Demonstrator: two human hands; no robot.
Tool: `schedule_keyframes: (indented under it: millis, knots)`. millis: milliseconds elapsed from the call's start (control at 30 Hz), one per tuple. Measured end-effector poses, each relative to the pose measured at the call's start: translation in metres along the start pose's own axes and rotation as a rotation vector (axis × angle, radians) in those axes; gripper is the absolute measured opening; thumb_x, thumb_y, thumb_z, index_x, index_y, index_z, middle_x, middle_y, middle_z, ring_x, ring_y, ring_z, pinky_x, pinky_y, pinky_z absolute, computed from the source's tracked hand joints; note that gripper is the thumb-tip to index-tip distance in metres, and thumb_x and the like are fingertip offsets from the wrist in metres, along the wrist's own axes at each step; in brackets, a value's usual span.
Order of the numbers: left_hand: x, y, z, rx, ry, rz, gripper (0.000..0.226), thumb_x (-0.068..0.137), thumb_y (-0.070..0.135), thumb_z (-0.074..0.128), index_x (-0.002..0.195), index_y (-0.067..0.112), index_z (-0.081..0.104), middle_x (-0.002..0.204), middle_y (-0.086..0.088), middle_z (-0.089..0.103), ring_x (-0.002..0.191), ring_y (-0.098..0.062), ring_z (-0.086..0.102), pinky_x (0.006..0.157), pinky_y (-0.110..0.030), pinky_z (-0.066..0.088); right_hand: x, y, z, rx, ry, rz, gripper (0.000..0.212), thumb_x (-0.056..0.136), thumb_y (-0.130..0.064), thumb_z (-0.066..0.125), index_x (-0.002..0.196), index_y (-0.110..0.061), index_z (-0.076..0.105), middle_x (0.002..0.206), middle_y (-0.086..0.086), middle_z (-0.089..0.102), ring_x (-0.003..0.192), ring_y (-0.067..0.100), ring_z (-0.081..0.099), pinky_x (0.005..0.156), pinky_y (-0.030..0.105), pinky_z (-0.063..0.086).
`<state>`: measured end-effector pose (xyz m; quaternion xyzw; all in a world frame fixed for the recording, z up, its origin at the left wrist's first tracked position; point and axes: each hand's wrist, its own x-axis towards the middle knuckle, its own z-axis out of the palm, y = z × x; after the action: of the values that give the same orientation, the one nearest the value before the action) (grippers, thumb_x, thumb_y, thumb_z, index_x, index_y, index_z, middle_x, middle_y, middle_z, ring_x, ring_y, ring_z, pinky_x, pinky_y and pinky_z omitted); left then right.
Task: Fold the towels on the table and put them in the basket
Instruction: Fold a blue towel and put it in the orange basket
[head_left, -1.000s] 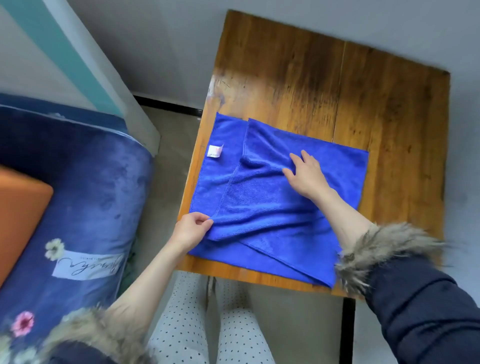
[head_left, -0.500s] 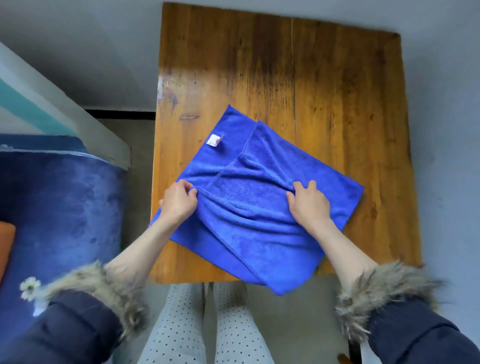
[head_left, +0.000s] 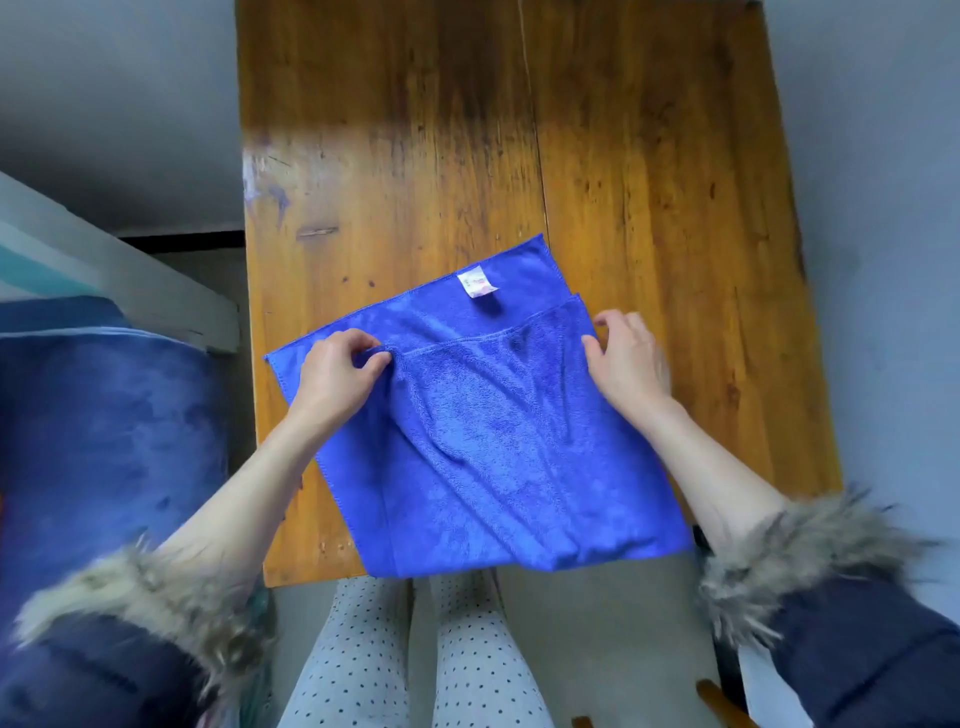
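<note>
One blue towel (head_left: 483, 457) on wooden table (head_left: 415, 156), near edge, long axis 10-to-4 o'clock, tagged corner toward 12. Left hand (head_left: 332, 376) pinches folded layer's left corner; right hand (head_left: 631, 358) grasps its right corner at 3.

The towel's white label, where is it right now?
In the head view the white label sits on the blue towel's far strip, just past the folded layer's edge, between the left hand and right hand.
</note>
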<state>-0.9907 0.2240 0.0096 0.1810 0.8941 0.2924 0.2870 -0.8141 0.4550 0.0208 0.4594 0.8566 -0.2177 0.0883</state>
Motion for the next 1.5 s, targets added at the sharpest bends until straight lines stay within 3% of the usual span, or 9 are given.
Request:
schedule_keyframes:
  millis: [167,267,400,633,800,1033,1167,1367,1500]
  knots:
    - [-0.019,-0.016,-0.014,-0.278,0.006,-0.133,0.011,0.090,0.023,0.060,0.091,0.014,0.066,0.091,0.004,0.065,0.084,-0.009,0.057,0.072,-0.016,0.041,0.042,-0.012,0.009,0.196,-0.053,0.059,0.039,0.090,-0.023,0.058,0.125,-0.008,0.048,0.123,0.015,0.052,0.116,0.028,0.048,0.091,0.031,0.037]
    - [-0.027,-0.017,-0.022,-0.526,-0.072,-0.199,0.013,0.090,0.021,0.061,0.093,0.010,0.067,0.088,0.001,0.066,0.084,-0.012,0.060,0.080,-0.024,0.048,0.047,-0.010,0.014,0.257,-0.039,0.145,0.029,0.088,-0.021,0.061,0.112,-0.007,0.057,0.112,0.013,0.061,0.106,0.028,0.054,0.076,0.025,0.034]
    - [-0.037,-0.014,-0.033,-0.717,-0.216,-0.233,0.012,0.090,0.018,0.060,0.079,0.018,0.065,0.074,0.009,0.063,0.071,-0.005,0.059,0.064,-0.020,0.053,0.030,-0.009,0.000,0.519,0.008,0.168,0.008,0.085,-0.018,0.064,0.090,-0.012,0.065,0.089,0.002,0.064,0.082,0.015,0.055,0.070,0.024,0.038]
    - [-0.059,-0.001,-0.070,-0.961,-0.489,-0.162,0.011,0.061,0.015,0.063,0.059,0.018,0.053,0.057,0.004,0.046,0.045,-0.010,0.042,0.041,-0.016,0.032,-0.019,-0.012,-0.067,1.138,-0.011,0.123,0.017,0.087,-0.011,0.061,0.071,-0.017,0.064,0.062,-0.009,0.064,0.057,0.002,0.055,0.053,0.014,0.044]
    - [-0.053,0.002,-0.097,-1.030,-0.370,-0.090,0.015,0.071,0.013,0.051,0.057,0.020,0.052,0.055,0.006,0.046,0.046,-0.008,0.041,0.042,-0.014,0.031,-0.003,-0.035,-0.107,1.290,-0.056,-0.008,0.014,0.088,-0.010,0.057,0.077,-0.016,0.062,0.067,-0.006,0.068,0.062,0.007,0.060,0.060,0.017,0.049]
    - [-0.015,-0.038,-0.081,-0.446,-0.037,-0.256,0.012,0.086,0.013,0.064,0.074,0.016,0.068,0.073,-0.001,0.067,0.065,-0.013,0.060,0.065,-0.027,0.055,0.057,-0.062,-0.049,0.847,-0.106,0.095,0.019,0.089,-0.010,0.055,0.072,-0.016,0.061,0.070,0.002,0.056,0.051,0.004,0.049,0.049,0.018,0.039]
    - [0.001,-0.051,-0.067,-0.130,0.146,-0.252,0.008,0.084,0.021,0.063,0.077,0.020,0.067,0.077,0.001,0.067,0.065,-0.015,0.060,0.057,-0.019,0.048,0.080,-0.058,-0.006,0.744,-0.075,0.159,0.020,0.089,-0.012,0.056,0.092,0.007,0.063,0.082,0.007,0.055,0.072,0.016,0.048,0.066,0.030,0.039]
    - [0.016,-0.066,-0.052,0.030,0.195,-0.114,0.009,0.085,0.019,0.066,0.088,0.011,0.070,0.096,-0.004,0.049,0.086,-0.015,0.048,0.078,-0.020,0.033,0.097,-0.068,0.010,0.657,-0.006,0.094,0.014,0.087,-0.025,0.061,0.081,-0.013,0.064,0.079,0.000,0.060,0.078,0.013,0.051,0.071,0.027,0.041]
    - [0.019,-0.068,-0.047,0.017,0.166,-0.132,0.007,0.084,0.018,0.067,0.078,0.016,0.065,0.098,-0.004,0.048,0.083,-0.014,0.047,0.075,-0.021,0.032,0.108,-0.076,0.010,0.579,-0.044,0.072,0.015,0.085,-0.024,0.063,0.070,-0.022,0.061,0.074,-0.005,0.060,0.076,0.011,0.052,0.071,0.026,0.042]
